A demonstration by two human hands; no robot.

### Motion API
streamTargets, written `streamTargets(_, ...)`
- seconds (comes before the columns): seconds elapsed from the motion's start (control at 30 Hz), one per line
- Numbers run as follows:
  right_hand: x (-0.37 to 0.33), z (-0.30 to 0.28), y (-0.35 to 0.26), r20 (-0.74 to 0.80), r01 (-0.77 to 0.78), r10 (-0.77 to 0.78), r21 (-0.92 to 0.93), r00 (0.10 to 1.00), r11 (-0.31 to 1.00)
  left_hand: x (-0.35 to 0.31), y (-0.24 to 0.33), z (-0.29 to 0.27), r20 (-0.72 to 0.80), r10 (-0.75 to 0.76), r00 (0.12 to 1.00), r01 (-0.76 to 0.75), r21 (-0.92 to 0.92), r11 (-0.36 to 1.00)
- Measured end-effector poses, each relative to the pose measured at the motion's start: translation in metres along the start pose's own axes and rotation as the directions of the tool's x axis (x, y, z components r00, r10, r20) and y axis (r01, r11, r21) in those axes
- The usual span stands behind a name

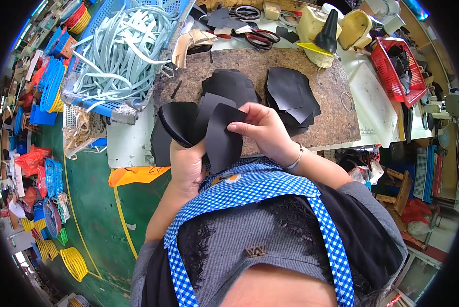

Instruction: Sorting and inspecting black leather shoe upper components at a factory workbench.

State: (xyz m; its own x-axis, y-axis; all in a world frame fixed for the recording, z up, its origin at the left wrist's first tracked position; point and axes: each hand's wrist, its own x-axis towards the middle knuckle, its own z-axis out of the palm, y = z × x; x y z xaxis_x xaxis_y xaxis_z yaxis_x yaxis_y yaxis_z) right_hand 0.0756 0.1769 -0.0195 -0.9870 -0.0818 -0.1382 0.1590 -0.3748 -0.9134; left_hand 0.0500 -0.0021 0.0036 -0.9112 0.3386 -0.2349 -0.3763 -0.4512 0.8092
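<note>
Between my two hands, close above the table's front edge, are several black leather-like pieces. My left hand (188, 162) is closed round the lower part of a bent stack of black pieces (180, 118); most of its fingers are hidden behind them. With thumb and fingers, my right hand (262, 128) pinches the upper right edge of one flat curved black piece (224, 137), which overlaps the stack. Just beyond my hands lies a pile of similar black pieces (230, 84) on the brown board. A second pile (292, 94) rests to its right.
The speckled brown board (337, 115) covers the table's middle. At left stands a blue crate (101, 38) heaped with pale blue strips (129, 53). Scissors (262, 38), a black cone-shaped nozzle (329, 33) and a yellowish container (311, 25) lie at the back. A red basket (412, 92) sits far right.
</note>
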Motion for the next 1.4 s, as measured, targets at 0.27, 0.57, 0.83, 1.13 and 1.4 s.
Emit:
streamTargets(0.27,0.001,-0.004,-0.030,0.261,-0.031,-0.035,0.246,0.965,0.969,0.011,0.004,-0.026,-0.158,-0.025,0.987,0.009,-0.097,0.995)
streamTargets(0.57,0.012,0.011,-0.002,0.085,-0.016,0.006,0.121,0.996,0.992,-0.001,-0.003,-0.008,0.051,0.069,0.996,-0.072,0.056,0.996)
streamTargets(0.83,0.007,0.001,-0.023,0.269,-0.133,0.052,0.292,0.962,0.947,0.008,-0.002,-0.022,-0.074,0.125,0.989,-0.119,0.079,0.990)
streamTargets(1.13,0.000,0.010,-0.039,0.293,-0.099,0.038,0.197,0.955,0.975,0.010,-0.002,-0.023,-0.197,0.034,0.980,-0.024,0.055,0.998)
streamTargets(1.4,0.012,0.011,-0.014,-0.035,0.050,-0.049,0.033,0.998,0.998,0.000,0.004,-0.010,-0.012,0.071,0.997,-0.072,-0.082,0.994)
